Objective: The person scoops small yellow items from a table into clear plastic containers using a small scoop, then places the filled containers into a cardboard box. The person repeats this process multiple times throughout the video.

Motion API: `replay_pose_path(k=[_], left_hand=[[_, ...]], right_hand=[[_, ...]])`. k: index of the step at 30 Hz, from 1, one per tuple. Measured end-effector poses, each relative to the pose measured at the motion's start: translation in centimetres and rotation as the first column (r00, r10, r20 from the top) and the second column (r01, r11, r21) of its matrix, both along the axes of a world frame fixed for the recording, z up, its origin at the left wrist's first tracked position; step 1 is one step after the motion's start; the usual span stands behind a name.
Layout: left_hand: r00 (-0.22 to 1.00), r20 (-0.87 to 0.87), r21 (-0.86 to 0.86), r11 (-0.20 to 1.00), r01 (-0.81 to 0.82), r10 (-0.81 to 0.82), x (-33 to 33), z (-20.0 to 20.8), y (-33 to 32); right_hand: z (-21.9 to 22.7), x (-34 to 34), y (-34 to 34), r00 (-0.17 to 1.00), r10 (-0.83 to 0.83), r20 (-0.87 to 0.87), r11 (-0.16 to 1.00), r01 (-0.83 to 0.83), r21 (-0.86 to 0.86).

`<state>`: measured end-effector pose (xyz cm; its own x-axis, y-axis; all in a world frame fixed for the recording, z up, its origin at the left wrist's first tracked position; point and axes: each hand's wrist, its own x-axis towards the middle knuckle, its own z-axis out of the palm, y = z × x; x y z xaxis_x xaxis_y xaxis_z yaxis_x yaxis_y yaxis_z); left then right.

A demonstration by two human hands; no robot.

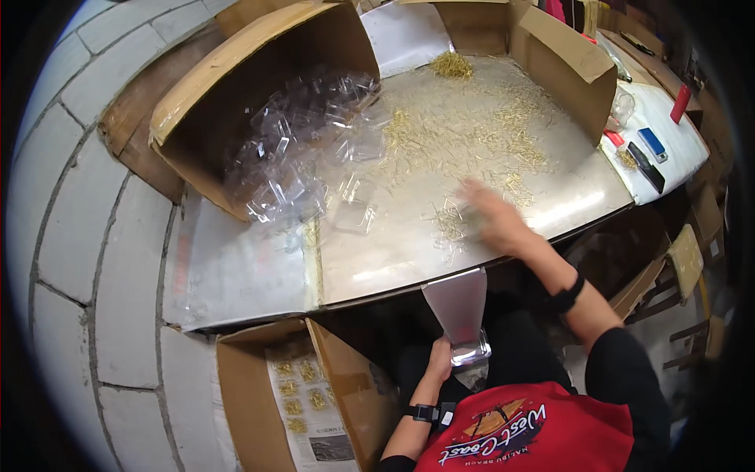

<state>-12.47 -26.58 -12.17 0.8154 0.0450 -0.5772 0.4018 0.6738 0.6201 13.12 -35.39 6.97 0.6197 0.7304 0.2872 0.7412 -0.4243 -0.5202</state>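
A person's right hand (pixel 497 222), blurred, hovers over thin gold-coloured pieces (pixel 449 223) on the bench (pixel 377 271), right of centre in the frame, while the left hand (pixel 440 359), well apart at lower centre, grips a clear box (pixel 470 351) beneath a tapered chute (pixel 458 300) (whether the right holds anything, one cannot tell). Light, flat strokes should suit such fine pieces, with the box kept squarely under the chute's mouth against spills.
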Motion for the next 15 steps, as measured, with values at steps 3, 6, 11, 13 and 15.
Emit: replay_pose_path(k=[3, 6, 11, 13, 15], left_hand=[[0.998, 0.053, -0.041, 0.999, -0.036, 0.038, 0.6, 1.0, -0.4], [0.998, 0.038, -0.04, 0.998, -0.055, 0.056, 0.6, 1.7, -0.5], [0.997, -0.024, 0.025, 0.997, -0.066, 0.067, 1.1, 4.1, -0.6], [0.997, -0.042, 0.089, 0.995, -0.054, 0.057, 1.0, 4.4, -0.5], [0.998, -0.013, 0.096, 0.994, -0.053, 0.054, 1.1, 3.5, -0.2]], right_hand=[[-1.4, 0.9, -5.9, 0.847, -0.509, -0.151, 0.833, 0.529, 0.161], [-2.0, 0.5, -2.9, 0.829, -0.551, 0.09, 0.827, 0.558, -0.074], [-2.3, -0.8, 4.3, 0.978, -0.2, -0.053, 0.973, 0.192, -0.129], [-0.3, -0.5, 2.8, 0.852, -0.098, -0.515, 0.981, 0.17, 0.095], [-1.7, 1.7, 1.0, 0.899, -0.162, -0.408, 0.927, 0.28, 0.25]])
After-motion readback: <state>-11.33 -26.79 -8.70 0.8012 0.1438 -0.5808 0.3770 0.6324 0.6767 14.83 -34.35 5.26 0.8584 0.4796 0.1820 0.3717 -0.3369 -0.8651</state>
